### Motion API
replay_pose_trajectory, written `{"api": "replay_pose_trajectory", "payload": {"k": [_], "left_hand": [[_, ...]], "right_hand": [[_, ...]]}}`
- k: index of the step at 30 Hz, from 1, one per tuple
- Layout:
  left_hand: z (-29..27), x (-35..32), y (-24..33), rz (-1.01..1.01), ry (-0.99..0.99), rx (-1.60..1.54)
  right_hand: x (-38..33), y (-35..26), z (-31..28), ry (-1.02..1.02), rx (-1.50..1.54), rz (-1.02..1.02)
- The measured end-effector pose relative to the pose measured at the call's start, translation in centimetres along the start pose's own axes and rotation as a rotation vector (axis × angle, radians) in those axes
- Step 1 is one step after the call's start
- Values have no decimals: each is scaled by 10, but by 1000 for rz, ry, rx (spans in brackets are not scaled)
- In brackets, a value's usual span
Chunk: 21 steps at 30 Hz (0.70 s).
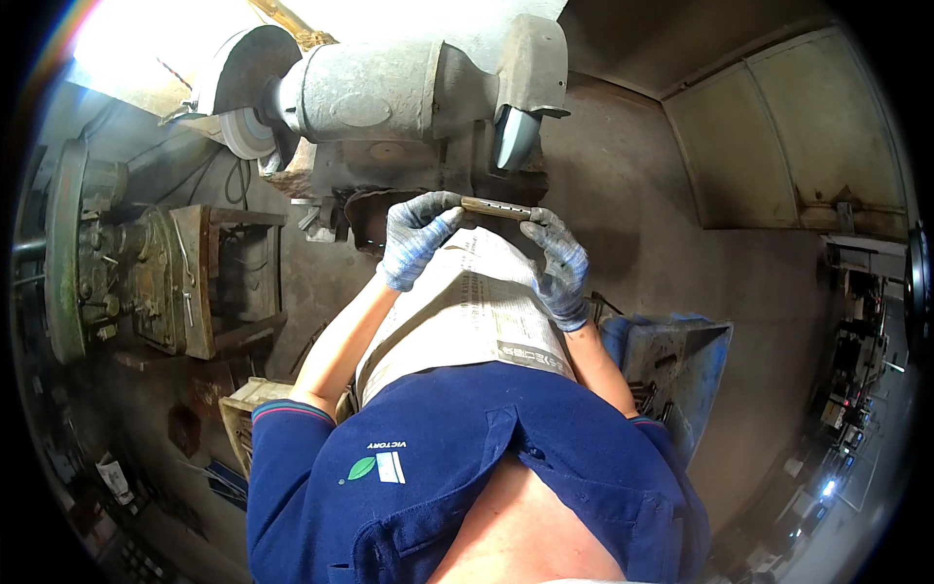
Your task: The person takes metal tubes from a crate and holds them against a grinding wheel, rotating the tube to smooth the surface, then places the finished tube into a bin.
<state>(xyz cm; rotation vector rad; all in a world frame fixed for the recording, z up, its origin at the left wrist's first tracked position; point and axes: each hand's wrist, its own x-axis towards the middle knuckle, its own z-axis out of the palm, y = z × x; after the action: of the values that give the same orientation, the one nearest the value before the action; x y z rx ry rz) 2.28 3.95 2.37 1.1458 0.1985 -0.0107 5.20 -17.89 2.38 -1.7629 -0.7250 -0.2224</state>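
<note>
A short metal bar [496,208] with a row of small dark holes or slots is held level between my two gloved hands. My left hand [418,237] pinches its left end between thumb and fingers. At the right end, my right hand [558,265] grips it the same way. Both gloves are blue-grey knit with dark, soiled fingertips. Just beyond the bar stands a grey bench grinder [375,92], with a pale wheel [247,133] at its left and another wheel [517,138] under a guard at its right. The bar is apart from both wheels.
A printed paper sheet [467,311] covers my lap. To the left stands a green machine [146,273] with a rusty frame. A blue bin [696,375] with dark pieces sits at my right, a pale box [236,414] at my left. Metal cabinets [788,131] line the far right.
</note>
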Motion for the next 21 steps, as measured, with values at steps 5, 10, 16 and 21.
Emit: {"api": "replay_pose_trajectory", "payload": {"k": [5,10,16,21], "left_hand": [[-3,9,-11,73,-19,21],[9,5,6,-42,-11,-95],[15,14,0,-66,47,25],[22,17,2,-17,15,66]], "right_hand": [[6,-7,-5,-17,-44,-90],[11,-14,-8,-35,-28,-118],[5,-6,-7,-36,-9,-107],[1,-3,-7,9,-29,-4]]}}
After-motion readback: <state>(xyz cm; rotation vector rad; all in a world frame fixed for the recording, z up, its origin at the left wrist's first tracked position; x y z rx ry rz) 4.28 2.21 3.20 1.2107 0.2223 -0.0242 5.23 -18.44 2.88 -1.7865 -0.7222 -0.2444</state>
